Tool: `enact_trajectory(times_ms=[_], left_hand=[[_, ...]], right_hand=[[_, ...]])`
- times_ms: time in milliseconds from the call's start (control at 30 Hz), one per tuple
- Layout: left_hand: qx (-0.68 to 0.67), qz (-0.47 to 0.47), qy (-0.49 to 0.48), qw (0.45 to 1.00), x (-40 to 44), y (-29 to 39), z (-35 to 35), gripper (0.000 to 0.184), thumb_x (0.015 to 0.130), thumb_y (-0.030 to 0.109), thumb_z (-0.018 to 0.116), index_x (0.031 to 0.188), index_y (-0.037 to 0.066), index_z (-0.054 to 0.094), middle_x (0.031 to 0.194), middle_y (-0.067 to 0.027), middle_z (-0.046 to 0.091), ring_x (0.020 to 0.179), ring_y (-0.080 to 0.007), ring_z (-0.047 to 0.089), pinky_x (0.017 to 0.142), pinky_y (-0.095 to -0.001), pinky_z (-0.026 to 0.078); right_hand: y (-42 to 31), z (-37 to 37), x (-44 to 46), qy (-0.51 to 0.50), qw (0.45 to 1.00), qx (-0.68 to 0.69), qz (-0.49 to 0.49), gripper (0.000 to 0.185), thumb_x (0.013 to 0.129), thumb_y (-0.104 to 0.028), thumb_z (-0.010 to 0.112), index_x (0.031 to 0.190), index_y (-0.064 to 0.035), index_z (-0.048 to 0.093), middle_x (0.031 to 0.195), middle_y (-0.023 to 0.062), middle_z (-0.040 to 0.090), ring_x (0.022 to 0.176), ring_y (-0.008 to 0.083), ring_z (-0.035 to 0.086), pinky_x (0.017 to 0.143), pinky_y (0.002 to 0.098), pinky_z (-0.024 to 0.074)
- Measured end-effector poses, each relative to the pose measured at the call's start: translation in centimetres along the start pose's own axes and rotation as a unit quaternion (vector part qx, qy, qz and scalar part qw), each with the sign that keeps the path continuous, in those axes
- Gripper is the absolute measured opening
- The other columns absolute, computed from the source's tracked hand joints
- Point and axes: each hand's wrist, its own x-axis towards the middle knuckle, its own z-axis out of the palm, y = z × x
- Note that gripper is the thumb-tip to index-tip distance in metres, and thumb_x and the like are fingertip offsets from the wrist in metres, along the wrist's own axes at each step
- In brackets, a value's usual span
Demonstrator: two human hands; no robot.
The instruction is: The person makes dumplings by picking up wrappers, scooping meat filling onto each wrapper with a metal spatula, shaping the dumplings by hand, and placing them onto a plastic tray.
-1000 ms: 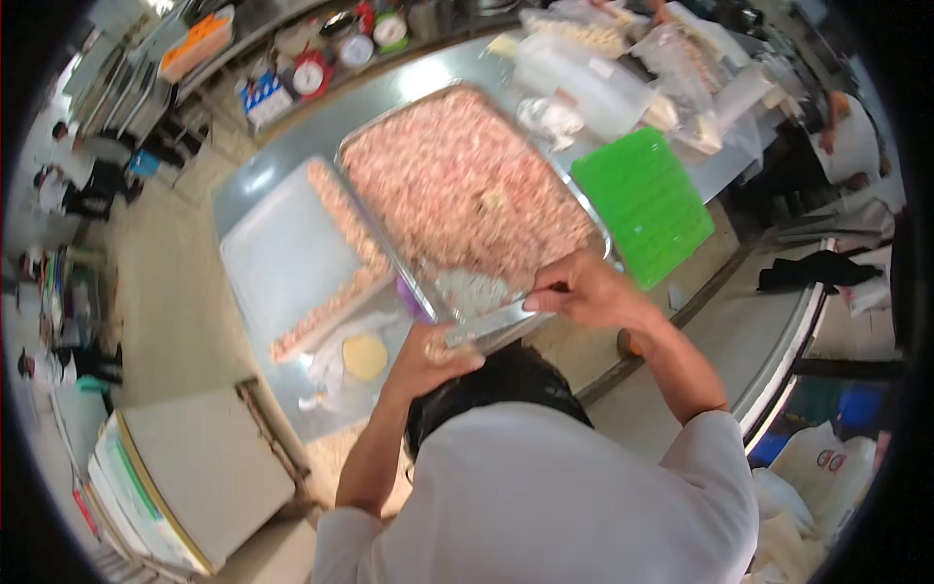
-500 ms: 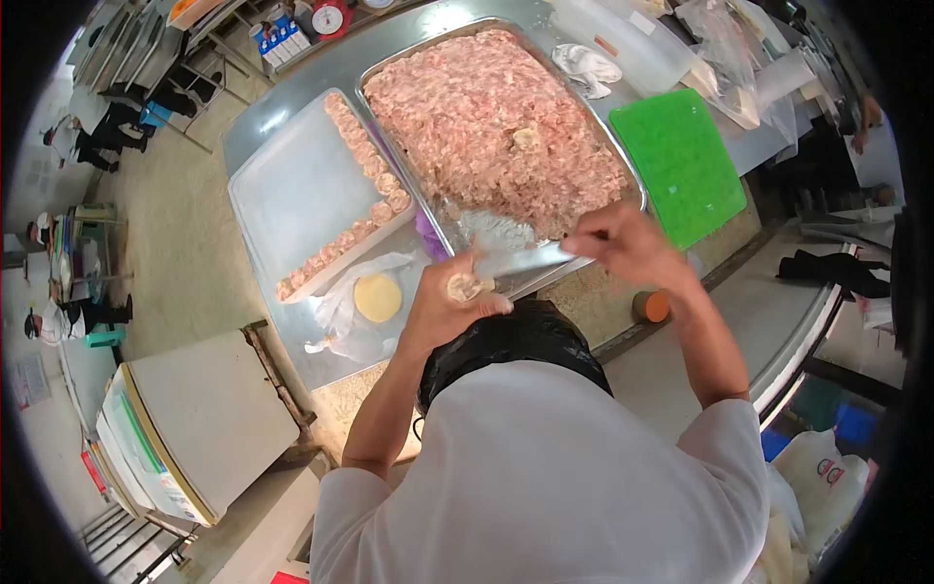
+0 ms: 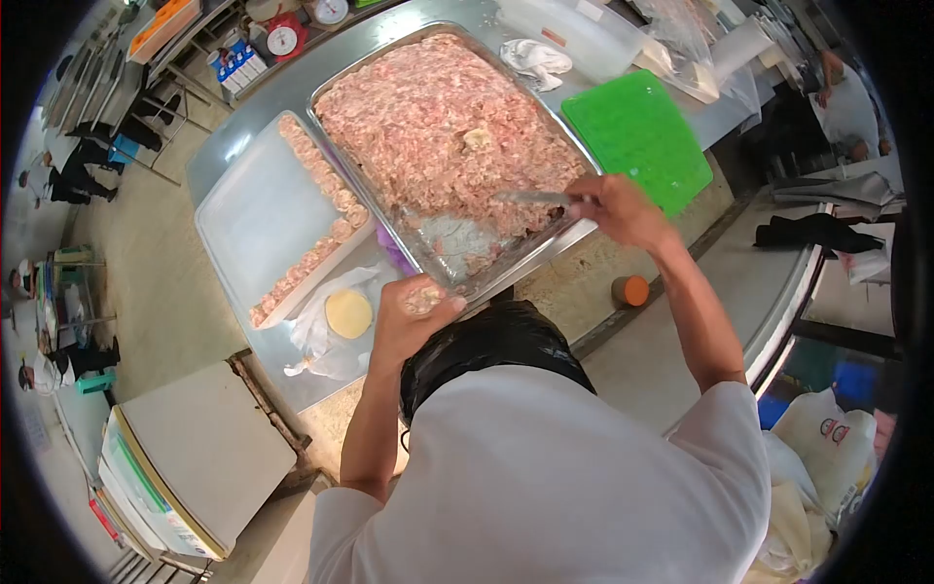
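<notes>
My left hand [image 3: 394,331] cups a dumpling [image 3: 423,300], a thin wrapper with pink meat filling, beside the near left corner of a metal tray [image 3: 443,243]. My right hand [image 3: 628,212] is closed round the handle of a flat metal spatula [image 3: 530,197], its blade at the near edge of the minced meat [image 3: 448,117] in the tray. To the left, a white tray [image 3: 253,200] carries filled dumplings [image 3: 326,180] along two sides. A stack of round pale wrappers [image 3: 348,313] lies on a white plastic sheet [image 3: 309,348] near my left hand.
A green cutting board [image 3: 637,136] lies right of the meat tray. Behind are a crumpled white cloth [image 3: 535,61] and a clear plastic bin [image 3: 574,34]. An orange-topped container [image 3: 632,290] stands near my right forearm. Other people [image 3: 73,170] are at the far left.
My right hand has moved the spatula away from the dumpling in my left hand, up and over the meat. The view has shifted, so the table sits further left.
</notes>
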Motion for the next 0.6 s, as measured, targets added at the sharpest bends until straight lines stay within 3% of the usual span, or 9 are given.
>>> enact_trajectory(times_ms=[67,167,367,467,600], left_hand=[[0.011,0.01,0.011,1.0,-0.2,-0.4,0.0,0.021,0.079,0.013,0.082,0.075,0.0,0.066,0.065,-0.0014,0.06,0.065,-0.0077,0.052,0.064,-0.027,0.045],[-0.004,-0.002,-0.013,1.0,-0.1,-0.1,0.5,0.022,0.079,0.014,0.082,0.076,0.0,0.067,0.067,-0.0031,0.062,0.066,-0.009,0.054,0.066,-0.0277,0.046],[0.027,0.056,-0.017,0.998,0.2,-0.8,0.6,0.023,0.079,0.017,0.084,0.077,0.001,0.068,0.067,-0.0039,0.064,0.068,-0.0105,0.057,0.068,-0.0285,0.047],[0.007,0.016,-0.017,1.0,-0.6,-0.7,0.5,0.023,0.08,0.016,0.083,0.077,0.001,0.067,0.067,-0.003,0.063,0.067,-0.0096,0.055,0.066,-0.0278,0.046],[0.009,0.016,-0.016,1.0,0.0,-0.3,0.7,0.023,0.08,0.016,0.083,0.077,0.001,0.066,0.067,-0.0016,0.061,0.067,-0.0086,0.054,0.065,-0.0272,0.045]], right_hand=[[1.7,0.1,0.2,0.02,0.987,-0.114,0.112,0.018,0.091,-0.019,0.064,0.093,-0.003,0.072,0.087,0.0201,0.07,0.082,0.0378,0.07,0.075,0.0468,0.0544],[-0.2,-0.7,1.3,-0.021,0.961,-0.197,0.195,0.02,0.092,-0.017,0.057,0.092,-0.0045,0.073,0.092,0.0216,0.072,0.089,0.04,0.07,0.079,0.0497,0.0556],[0.1,-0.5,2.4,-0.029,0.962,-0.197,0.184,0.019,0.09,-0.017,0.058,0.09,-0.0051,0.073,0.091,0.0194,0.072,0.085,0.0401,0.071,0.077,0.051,0.0564],[0.7,-1.0,1.5,-0.012,0.966,-0.184,0.182,0.016,0.091,-0.02,0.062,0.093,-0.0086,0.074,0.086,0.019,0.07,0.084,0.04,0.068,0.076,0.0519,0.0534],[-0.3,-0.2,1.4,-0.059,0.964,-0.222,0.133,0.02,0.089,-0.018,0.058,0.087,-0.0056,0.073,0.09,0.0199,0.072,0.086,0.0403,0.071,0.077,0.0508,0.057]])
